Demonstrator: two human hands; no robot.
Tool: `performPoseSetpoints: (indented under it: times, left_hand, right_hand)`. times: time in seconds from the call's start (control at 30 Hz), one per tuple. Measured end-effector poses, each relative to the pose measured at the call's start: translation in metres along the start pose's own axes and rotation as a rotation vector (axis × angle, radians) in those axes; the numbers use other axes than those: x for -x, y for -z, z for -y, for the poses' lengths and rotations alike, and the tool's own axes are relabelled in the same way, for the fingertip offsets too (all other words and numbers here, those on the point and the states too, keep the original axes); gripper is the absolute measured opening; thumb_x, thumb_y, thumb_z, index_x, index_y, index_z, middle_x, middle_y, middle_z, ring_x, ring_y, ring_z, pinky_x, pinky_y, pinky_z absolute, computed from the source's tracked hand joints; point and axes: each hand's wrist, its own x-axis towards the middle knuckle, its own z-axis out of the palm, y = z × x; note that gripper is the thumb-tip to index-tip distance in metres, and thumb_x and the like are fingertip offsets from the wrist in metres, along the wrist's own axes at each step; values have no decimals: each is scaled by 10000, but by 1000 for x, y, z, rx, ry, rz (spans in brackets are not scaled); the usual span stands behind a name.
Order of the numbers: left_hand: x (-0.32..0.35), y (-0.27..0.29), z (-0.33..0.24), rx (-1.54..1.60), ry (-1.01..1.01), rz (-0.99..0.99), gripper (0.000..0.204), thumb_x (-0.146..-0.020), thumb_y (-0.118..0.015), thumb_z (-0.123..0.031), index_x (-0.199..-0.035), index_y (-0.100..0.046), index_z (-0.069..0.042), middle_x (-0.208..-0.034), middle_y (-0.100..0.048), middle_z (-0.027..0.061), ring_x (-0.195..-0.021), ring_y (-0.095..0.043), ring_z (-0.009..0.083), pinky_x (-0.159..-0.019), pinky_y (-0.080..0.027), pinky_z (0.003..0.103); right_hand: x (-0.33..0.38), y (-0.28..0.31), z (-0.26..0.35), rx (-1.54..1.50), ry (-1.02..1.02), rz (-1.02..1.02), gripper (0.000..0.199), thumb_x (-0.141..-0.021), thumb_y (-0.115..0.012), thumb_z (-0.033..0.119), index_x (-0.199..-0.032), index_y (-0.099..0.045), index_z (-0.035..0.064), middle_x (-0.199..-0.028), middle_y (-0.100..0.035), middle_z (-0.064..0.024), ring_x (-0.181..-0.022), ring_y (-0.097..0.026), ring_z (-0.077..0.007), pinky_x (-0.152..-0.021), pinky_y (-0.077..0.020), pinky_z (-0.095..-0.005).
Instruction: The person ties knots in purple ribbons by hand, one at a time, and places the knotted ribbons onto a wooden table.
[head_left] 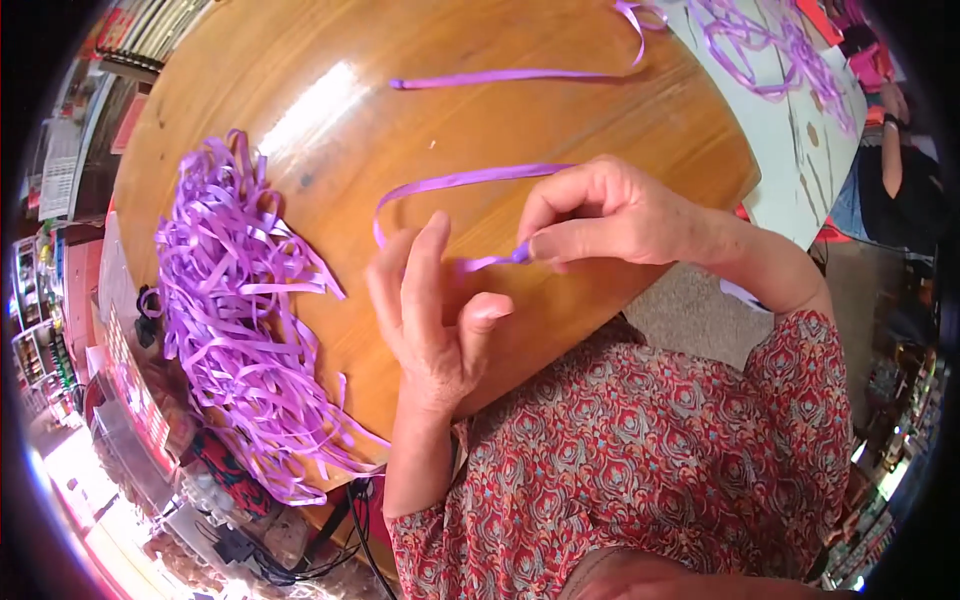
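Note:
Over the wooden table, my right hand (625,218) pinches a purple ribbon (455,182) between thumb and fingers. A small dark purple knot or bead (521,253) sits at the tip of my right thumb, with a short stretch of ribbon running from it towards my left hand (430,325). The ribbon also arcs leftwards from the right hand and passes behind the left fingers. My left hand is raised, its thumb and fingers apart; whether ribbon is caught between those fingers is hidden. To its left lies a large heap of purple ribbons (235,310).
Another ribbon (500,76) stretches across the far part of the round-edged table (640,130). More ribbons (765,55) lie on a pale surface (800,170) at the far right, where another person's arm (892,150) shows. Cables (362,530) hang below the near left edge.

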Motion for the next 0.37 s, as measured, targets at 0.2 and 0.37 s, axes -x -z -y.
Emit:
performPoseSetpoints:
  times: [0.2,0.37]
  left_hand:
    - [1,8,8,-142,24,-177,385,-801,-656,-77,-1142,-534,53,-1043,-565,182,-913,-538,308,-749,-469,381]
    - [6,3,11,-79,73,-30,336,-757,-679,-27,-1077,-582,0,-999,-589,174,-865,-563,304,-725,-472,391]
  right_hand:
    - [35,40,22,202,102,-476,119,-862,-580,64,-960,-609,3,-837,-601,-39,-721,-558,-86,-653,-440,-210]
    - [81,155,28,166,359,-906,219,-840,-601,67,-1042,-572,-12,-980,-621,-90,-831,-579,-141,-766,-466,-236]
